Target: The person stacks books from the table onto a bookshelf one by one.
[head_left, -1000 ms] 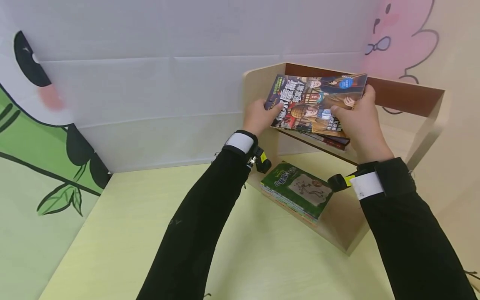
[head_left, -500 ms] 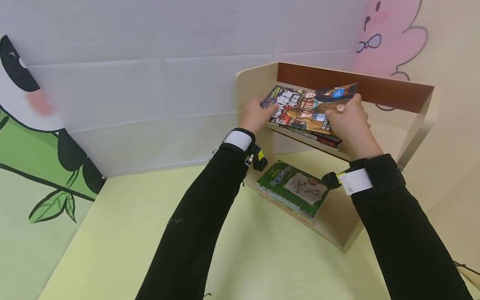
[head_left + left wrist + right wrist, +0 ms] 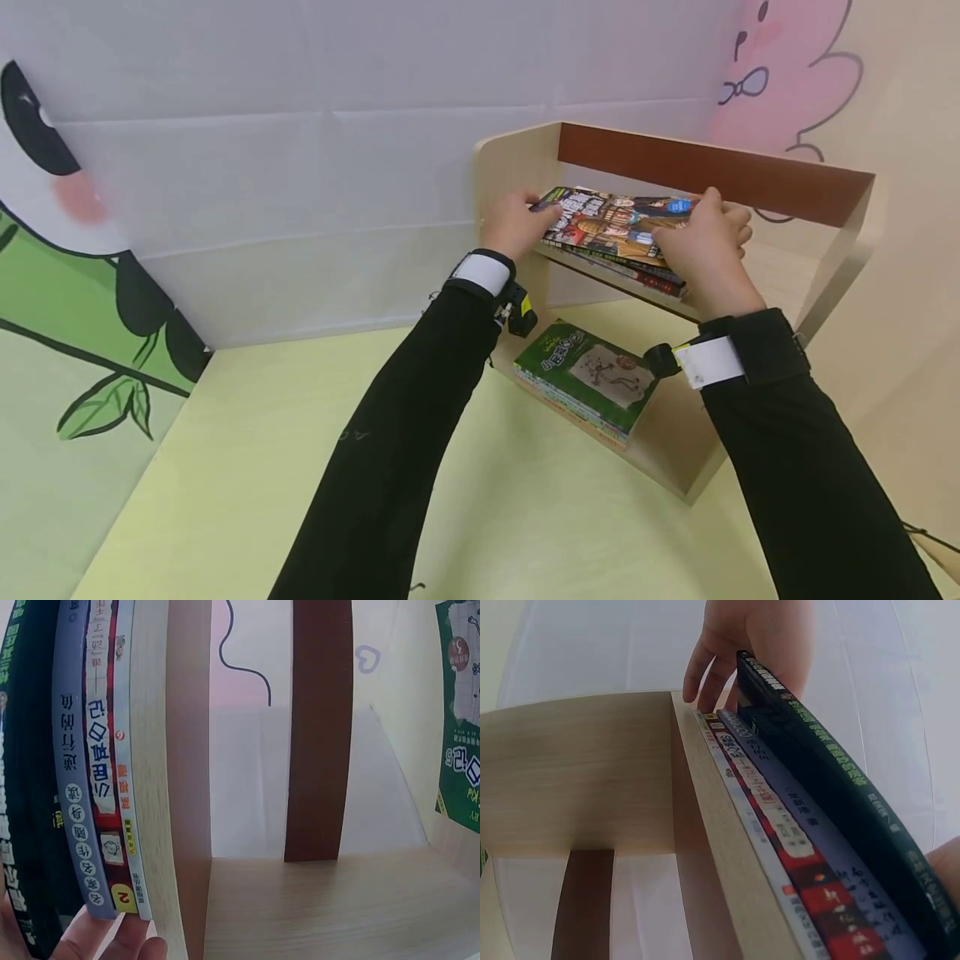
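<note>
A thin paperback book (image 3: 607,223) with a colourful illustrated cover lies over a small stack of books (image 3: 663,285) on the upper shelf. My left hand (image 3: 517,223) holds its left end, thumb on the cover. At the right end, my right hand (image 3: 708,242) grips the edge with the thumb on top and the fingers beyond it. In the left wrist view the fingers (image 3: 124,941) reach the ends of the stacked books, whose spines (image 3: 101,772) show. The right wrist view shows the paperback's dark spine (image 3: 840,765) tilted slightly away from the stack.
The wooden two-tier bookshelf (image 3: 795,187) stands on a pale yellow table (image 3: 300,467) near the wall. Its lower level holds a stack of green-covered books (image 3: 585,375). A brown rail (image 3: 697,167) runs along the shelf's back.
Both hands have lowered the paperback onto the stack on the upper shelf, and its cover now lies flatter. The view has shifted slightly. The lower green books have stayed in place.
</note>
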The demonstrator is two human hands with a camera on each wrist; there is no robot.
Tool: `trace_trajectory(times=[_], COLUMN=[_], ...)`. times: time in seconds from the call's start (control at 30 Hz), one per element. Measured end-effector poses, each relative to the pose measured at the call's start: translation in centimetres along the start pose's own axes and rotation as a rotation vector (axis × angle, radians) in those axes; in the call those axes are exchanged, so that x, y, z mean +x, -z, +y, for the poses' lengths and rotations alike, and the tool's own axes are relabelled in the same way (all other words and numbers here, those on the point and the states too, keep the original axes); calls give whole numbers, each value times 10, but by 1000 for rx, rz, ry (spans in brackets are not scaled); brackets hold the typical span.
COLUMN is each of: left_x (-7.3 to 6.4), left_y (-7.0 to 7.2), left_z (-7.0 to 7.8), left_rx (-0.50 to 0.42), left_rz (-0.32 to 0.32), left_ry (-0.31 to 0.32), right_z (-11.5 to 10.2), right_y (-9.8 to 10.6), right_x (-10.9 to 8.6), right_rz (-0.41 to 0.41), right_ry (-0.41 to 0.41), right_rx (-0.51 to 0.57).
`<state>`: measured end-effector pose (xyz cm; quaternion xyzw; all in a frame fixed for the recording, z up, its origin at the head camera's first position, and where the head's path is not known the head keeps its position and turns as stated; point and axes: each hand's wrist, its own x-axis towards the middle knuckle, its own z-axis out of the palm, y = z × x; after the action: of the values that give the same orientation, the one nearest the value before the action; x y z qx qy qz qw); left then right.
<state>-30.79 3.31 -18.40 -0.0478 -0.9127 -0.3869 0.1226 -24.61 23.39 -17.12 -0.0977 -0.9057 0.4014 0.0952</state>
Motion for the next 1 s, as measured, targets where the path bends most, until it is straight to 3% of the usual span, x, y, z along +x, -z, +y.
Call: trace_trajectory(times=[0.27, 0.4, 0.5, 0.63, 0.8, 1.0], left_x=[2, 1, -1, -5, -8, -6], left_y=[1, 2, 0, -5, -9, -11], left_z=[-3, -12, -26, -45, -53, -53], left_rx=[11, -132, -297, -428, -480, -490], left_rz=[-13, -33, -52, -94, -133, -135], left_ry=[18, -28, -94, -171, -185, -184], right_z=[4, 10, 17, 28, 36, 39], right_y=[-4, -1, 3, 5, 2, -1], right_x=[2, -3, -13, -27, -32, -32], right_rz=[-54, -69, -83, -97, -104, -72], right_ry=[75, 119, 172, 239, 273, 251], right_rx=[-82, -74, -53, -72, -148, -167])
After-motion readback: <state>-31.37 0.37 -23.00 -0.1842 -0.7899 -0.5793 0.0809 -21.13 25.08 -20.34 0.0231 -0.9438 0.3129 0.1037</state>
